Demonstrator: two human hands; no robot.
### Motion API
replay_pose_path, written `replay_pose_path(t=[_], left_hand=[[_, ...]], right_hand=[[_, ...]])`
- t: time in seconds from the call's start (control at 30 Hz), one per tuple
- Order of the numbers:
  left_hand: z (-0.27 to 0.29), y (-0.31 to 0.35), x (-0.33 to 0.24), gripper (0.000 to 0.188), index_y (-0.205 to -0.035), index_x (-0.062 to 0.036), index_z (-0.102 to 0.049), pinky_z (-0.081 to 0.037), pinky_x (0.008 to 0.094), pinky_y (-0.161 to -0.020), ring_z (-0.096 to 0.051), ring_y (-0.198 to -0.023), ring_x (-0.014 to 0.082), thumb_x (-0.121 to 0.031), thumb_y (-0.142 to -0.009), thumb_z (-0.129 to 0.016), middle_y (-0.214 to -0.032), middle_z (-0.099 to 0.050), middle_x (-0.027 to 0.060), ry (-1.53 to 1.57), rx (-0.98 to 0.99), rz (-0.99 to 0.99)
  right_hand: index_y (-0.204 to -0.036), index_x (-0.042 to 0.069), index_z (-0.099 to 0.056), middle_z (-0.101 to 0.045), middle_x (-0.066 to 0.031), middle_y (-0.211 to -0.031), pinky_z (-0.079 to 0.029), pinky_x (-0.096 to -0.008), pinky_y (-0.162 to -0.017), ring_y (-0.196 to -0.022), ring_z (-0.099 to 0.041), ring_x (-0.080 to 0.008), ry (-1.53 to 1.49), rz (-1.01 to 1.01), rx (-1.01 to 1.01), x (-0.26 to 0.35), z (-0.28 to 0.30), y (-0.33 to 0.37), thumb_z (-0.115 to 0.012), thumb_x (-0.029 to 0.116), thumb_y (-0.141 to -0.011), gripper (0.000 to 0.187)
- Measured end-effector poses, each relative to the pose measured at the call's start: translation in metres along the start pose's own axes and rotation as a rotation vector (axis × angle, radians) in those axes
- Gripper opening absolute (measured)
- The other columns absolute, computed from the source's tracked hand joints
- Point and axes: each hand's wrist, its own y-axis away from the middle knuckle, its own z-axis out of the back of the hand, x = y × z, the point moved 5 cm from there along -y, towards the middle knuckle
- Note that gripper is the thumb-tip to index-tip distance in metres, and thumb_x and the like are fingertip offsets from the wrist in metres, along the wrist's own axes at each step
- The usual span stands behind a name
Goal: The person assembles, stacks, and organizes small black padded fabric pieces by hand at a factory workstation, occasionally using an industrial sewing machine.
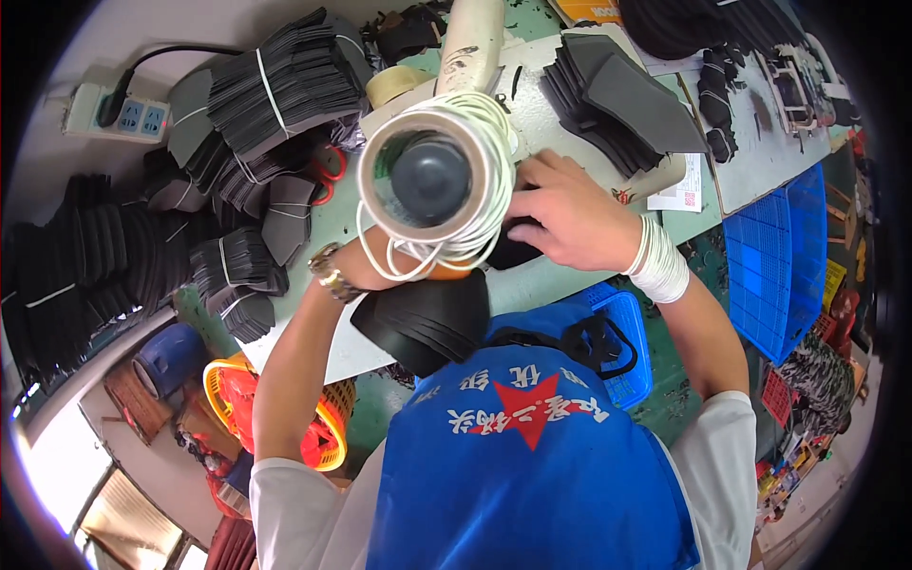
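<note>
A round-topped cylinder (371, 171) wound with white elastic bands (489, 128) hides much of the work area. My left hand (380, 262), with a metal watch at its wrist, reaches beneath it, and its fingers cannot be seen. Below that hand lies a fanned stack of black sheet pieces (423, 318). My right hand (575, 211) is bent inward beside the bands, thumb and fingers curled and their tips partly hidden. A dark piece (514, 251) shows under its thumb. More white bands (657, 261) circle my right wrist.
Tied bundles of black pieces (275, 95) and red-handled scissors (330, 176) are at left. A loose dark stack (622, 100) lies at the back right. Blue crates (779, 261) stand to the right, and a yellow basket (332, 418) sits below the table at left.
</note>
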Motion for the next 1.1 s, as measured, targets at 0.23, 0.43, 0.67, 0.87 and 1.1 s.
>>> replay_pose_path(t=[0.23, 0.43, 0.67, 0.87, 1.1], left_hand=[[0.016, 0.007, -0.012, 0.048, -0.135, -0.0034, -0.040, -0.040, 0.0398, -0.106, -0.055, -0.114, 0.0253, -0.027, -0.094, -0.051, -0.130, -0.052, 0.0125, 0.368, 0.068, 0.159], [0.004, 0.009, 0.006, 0.023, -0.098, -0.0048, -0.065, -0.048, 0.0351, -0.084, -0.062, -0.090, 0.0203, -0.025, -0.090, -0.057, -0.094, -0.067, 0.0093, 0.253, -0.083, -0.003], [0.021, 0.001, -0.027, 0.042, -0.123, -0.0037, -0.054, -0.041, 0.0350, -0.098, -0.054, -0.113, 0.0225, -0.013, -0.083, -0.064, -0.121, -0.058, 0.0140, 0.434, -0.163, 0.003], [-0.004, 0.009, 0.040, 0.031, -0.100, -0.0085, -0.066, -0.042, 0.0336, -0.092, -0.061, -0.088, 0.0221, -0.032, -0.080, -0.070, -0.097, -0.067, 0.0036, 0.503, -0.177, 0.276], [-0.012, 0.051, 0.111, 0.065, -0.136, -0.0092, -0.040, -0.044, 0.0363, -0.100, -0.049, -0.120, 0.0188, -0.010, -0.080, -0.072, -0.134, -0.049, 0.0082, 0.971, -0.127, 0.277]], right_hand=[[-0.084, 0.001, -0.066, -0.061, -0.0139, -0.089, -0.044, -0.0384, -0.081, -0.092, -0.056, -0.0311, -0.267, -0.127, 0.118, -0.027, 0.023, 0.037, -0.072, 0.012, -0.073, 0.017], [-0.098, 0.012, -0.066, -0.060, -0.0144, -0.093, -0.041, -0.0415, -0.084, -0.094, -0.054, -0.0336, -0.071, -0.027, 0.075, 0.000, 0.000, -0.001, -0.066, 0.016, -0.078, 0.020], [-0.090, 0.001, -0.066, -0.061, -0.0148, -0.090, -0.044, -0.0390, -0.080, -0.090, -0.056, -0.0332, -0.349, -0.117, 0.123, -0.033, 0.027, 0.041, -0.071, 0.017, -0.075, 0.023], [-0.092, 0.004, -0.066, -0.059, -0.0154, -0.096, -0.044, -0.0409, -0.083, -0.091, -0.056, -0.0332, -0.105, -0.006, -0.001, -0.006, 0.011, 0.006, -0.069, 0.012, -0.073, 0.020], [-0.095, 0.002, -0.065, -0.060, -0.0117, -0.080, -0.049, -0.0352, -0.063, -0.071, -0.059, -0.0286, 0.412, -0.001, -0.813, -0.009, 0.120, 0.051, -0.071, 0.006, -0.070, 0.027]])
